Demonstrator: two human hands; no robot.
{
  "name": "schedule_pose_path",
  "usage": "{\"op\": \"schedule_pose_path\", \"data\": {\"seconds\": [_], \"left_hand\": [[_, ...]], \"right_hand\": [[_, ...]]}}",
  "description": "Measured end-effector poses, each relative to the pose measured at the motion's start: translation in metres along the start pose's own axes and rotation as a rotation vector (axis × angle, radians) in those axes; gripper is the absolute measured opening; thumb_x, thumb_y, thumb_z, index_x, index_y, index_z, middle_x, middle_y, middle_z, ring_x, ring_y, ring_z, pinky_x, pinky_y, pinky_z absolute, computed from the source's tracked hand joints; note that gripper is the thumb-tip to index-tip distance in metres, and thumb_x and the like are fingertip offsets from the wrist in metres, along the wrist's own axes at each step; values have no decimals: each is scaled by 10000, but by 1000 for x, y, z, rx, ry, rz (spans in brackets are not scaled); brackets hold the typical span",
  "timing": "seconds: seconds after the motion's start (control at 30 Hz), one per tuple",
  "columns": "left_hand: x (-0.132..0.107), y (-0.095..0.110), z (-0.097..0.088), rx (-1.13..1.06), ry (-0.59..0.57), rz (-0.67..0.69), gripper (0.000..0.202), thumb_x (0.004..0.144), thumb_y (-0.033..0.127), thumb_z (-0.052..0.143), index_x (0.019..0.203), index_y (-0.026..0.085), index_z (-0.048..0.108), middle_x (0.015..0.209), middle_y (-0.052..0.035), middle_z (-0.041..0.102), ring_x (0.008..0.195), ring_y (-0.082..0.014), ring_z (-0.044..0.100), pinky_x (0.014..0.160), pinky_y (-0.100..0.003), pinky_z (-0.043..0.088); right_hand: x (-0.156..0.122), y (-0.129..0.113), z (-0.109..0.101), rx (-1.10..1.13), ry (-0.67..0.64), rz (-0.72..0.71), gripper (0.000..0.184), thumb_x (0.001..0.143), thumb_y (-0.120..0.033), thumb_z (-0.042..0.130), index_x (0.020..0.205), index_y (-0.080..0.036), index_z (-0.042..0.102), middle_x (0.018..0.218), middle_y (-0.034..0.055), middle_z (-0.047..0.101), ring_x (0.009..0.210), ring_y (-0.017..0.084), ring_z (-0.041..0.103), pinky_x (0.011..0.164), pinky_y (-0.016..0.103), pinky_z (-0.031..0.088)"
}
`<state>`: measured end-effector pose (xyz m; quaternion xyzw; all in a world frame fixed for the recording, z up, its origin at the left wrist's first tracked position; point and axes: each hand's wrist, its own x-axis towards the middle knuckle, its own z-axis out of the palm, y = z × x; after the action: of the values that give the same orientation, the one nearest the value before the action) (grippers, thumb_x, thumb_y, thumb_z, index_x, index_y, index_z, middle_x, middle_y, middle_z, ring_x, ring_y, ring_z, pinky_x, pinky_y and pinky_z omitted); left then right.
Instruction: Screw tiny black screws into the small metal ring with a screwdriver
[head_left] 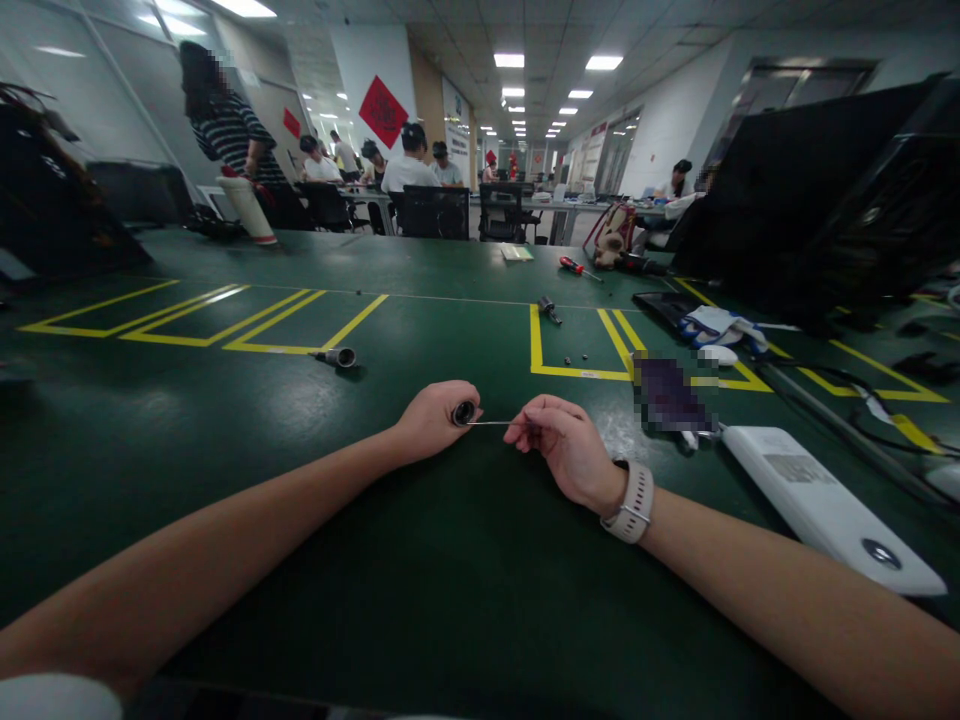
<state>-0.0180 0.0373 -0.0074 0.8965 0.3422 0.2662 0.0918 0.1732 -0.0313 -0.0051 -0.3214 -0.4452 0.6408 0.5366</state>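
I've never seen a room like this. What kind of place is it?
Probably a workshop or assembly room: a big green table marked with yellow boxes, a red-handled screwdriver, people seated at desks behind. The left hand holds a small round part, the right hand a thin rod.

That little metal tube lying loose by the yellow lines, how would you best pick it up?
Probably from above, pinching the tube across its middle, with fingers on its two long sides. It lies on its side on the green table, so it may roll if nudged sideways.
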Motion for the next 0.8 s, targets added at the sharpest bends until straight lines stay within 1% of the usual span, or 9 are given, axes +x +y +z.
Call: {"op": "schedule_pose_path", "data": {"seconds": [0.23,0.37,0.5,0.6,0.67,0.73,0.8], "left_hand": [[0,0,0,15,-6,-18,152,785,240,529,659,162,496,635,19,510,581,-108,481,536,-225,359],[0,0,0,3,-11,-24,141,784,245,533,673,161,507,647,15,518,590,-111,488,547,-228,366],[0,1,0,-5,25,-44,173,778,264,541,648,163,492,622,22,497,574,-106,470,531,-223,354],[1,3,-1,-25,72,-62,206,761,295,562,636,166,463,618,25,476,576,-105,455,522,-221,349],[1,5,-2,-49,89,-47,167,736,272,579,673,169,464,650,21,480,600,-111,461,537,-226,364],[1,5,-3,-70,86,-15,112,713,211,575,745,169,476,707,11,494,646,-121,478,576,-237,388],[1,3,-2,-85,70,8,118,709,162,551,804,168,482,759,-1,505,691,-129,490,615,-247,404]], "right_hand": [[-2,0,4,-100,45,-10,118,734,-209,549,629,-178,593,592,12,641,553,123,532,563,268,387],[-2,2,4,-158,38,-25,125,745,-204,538,636,-180,596,591,7,636,558,120,531,563,263,385],[-2,2,3,-125,31,-53,125,745,-209,541,637,-184,596,593,8,636,552,121,525,559,267,382],[-3,0,4,-85,10,-85,117,758,-226,542,666,-185,601,635,13,643,579,124,528,578,272,390],[-4,0,5,-97,-10,-102,100,771,-239,548,709,-187,608,687,17,649,617,127,534,597,274,397],[-5,0,4,-122,-26,-114,84,780,-246,555,748,-192,611,730,16,648,653,130,538,610,274,401],[-5,0,4,-147,-26,-116,73,783,-249,564,769,-195,610,745,12,640,673,130,536,612,270,399]]}}
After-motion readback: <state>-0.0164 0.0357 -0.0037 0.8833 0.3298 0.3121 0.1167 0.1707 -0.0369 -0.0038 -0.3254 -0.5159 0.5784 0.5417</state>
